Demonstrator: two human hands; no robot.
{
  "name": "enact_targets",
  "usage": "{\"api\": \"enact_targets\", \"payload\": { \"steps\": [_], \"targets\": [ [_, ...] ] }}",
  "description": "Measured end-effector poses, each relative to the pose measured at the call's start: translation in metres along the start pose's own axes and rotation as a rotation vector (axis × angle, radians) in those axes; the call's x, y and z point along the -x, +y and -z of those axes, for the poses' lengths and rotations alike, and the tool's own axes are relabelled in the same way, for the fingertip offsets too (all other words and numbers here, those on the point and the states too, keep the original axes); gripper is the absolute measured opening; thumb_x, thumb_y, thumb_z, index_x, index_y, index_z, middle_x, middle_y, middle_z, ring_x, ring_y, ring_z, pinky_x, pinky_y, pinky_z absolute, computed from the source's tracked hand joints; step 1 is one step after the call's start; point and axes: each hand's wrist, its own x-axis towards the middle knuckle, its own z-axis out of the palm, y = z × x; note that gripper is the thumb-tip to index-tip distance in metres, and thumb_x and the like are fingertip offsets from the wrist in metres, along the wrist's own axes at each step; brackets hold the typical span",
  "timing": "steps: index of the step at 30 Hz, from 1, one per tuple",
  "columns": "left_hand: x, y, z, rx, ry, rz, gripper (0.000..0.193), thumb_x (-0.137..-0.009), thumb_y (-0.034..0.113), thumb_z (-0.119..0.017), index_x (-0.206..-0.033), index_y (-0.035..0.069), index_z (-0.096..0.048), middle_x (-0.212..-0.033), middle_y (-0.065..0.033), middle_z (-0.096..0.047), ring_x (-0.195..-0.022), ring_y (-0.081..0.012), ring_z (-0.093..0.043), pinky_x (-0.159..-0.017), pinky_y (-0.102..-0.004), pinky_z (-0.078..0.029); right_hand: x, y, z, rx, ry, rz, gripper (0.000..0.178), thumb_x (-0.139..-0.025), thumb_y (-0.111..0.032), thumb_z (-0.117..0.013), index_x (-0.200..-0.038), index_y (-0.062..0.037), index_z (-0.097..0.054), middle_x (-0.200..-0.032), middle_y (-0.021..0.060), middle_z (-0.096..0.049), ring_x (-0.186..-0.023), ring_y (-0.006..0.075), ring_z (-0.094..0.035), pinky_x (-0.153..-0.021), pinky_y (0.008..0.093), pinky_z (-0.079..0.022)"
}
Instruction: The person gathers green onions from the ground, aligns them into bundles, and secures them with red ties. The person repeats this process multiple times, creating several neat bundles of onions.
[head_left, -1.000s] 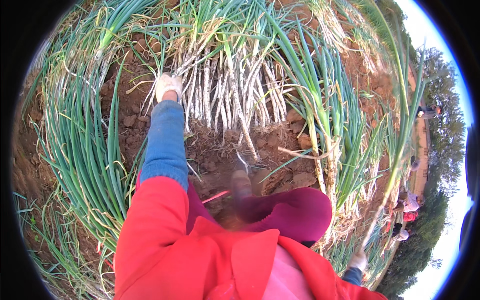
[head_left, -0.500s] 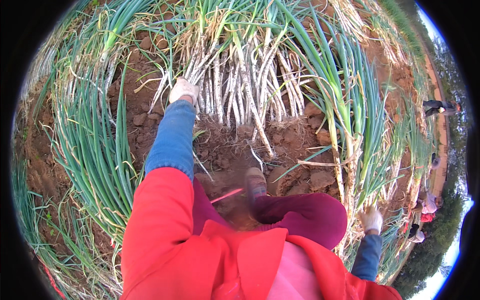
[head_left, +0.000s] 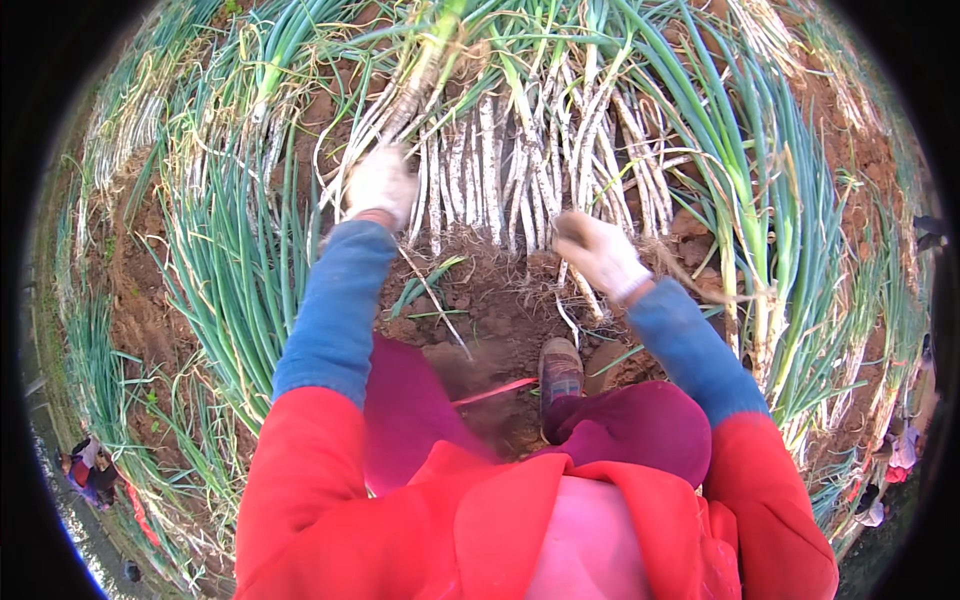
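A thick row of green onions (head_left: 487, 165) lies on the soil ahead of me, white stalks and roots toward me, green tops away. My left hand (head_left: 382, 187), in a pale glove and blurred, is closed round stalks at the row's left edge; the blurred stalks (head_left: 412, 95) run up from it. My right hand (head_left: 603, 255), also gloved, hovers over the root ends right of the middle with its fingers curled in. What it holds, if anything, is hidden. A dry tan strand (head_left: 695, 285) stretches rightward near its wrist.
Long green leaves (head_left: 235, 245) of more onions flank me on the left, and another heap (head_left: 775, 220) on the right. My shoe (head_left: 560, 372) rests on brown soil close to a pink strip (head_left: 495, 391). Other people (head_left: 903, 455) are far off at the right.
My right hand has come from the low right, beside the onion heap, to the row's root ends. My left hand stays at the left edge, and stalks there now blur with motion.
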Motion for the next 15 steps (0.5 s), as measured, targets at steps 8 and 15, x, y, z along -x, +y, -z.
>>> {"api": "enact_targets", "payload": {
  "steps": [8,15],
  "targets": [
    [-0.019,0.050,-0.103,0.329,-0.267,0.279,0.065,-0.090,0.027,-0.067,-0.149,0.003,-0.056,-0.137,-0.0238,-0.067,-0.126,-0.0344,-0.067,-0.109,-0.0396,-0.050,-0.137,-0.019,-0.102,-0.062,-0.178,-0.320,0.064,-0.088,-0.025,-0.072,-0.139,0.0085,-0.053,-0.128,0.0348,-0.067,-0.122,0.0416,-0.067,-0.104,0.0424,-0.054],
    [-0.033,0.033,-0.145,0.548,-0.325,0.454,0.054,-0.090,0.024,-0.071,-0.135,-0.006,-0.065,-0.118,-0.0236,-0.075,-0.106,-0.0294,-0.073,-0.095,-0.0374,-0.056,-0.140,-0.006,-0.110,-0.061,-0.157,-0.363,0.082,-0.076,-0.034,-0.089,-0.140,0.0066,-0.056,-0.127,0.0300,-0.069,-0.120,0.0393,-0.068,-0.104,0.0409,-0.054]
  ]
}}
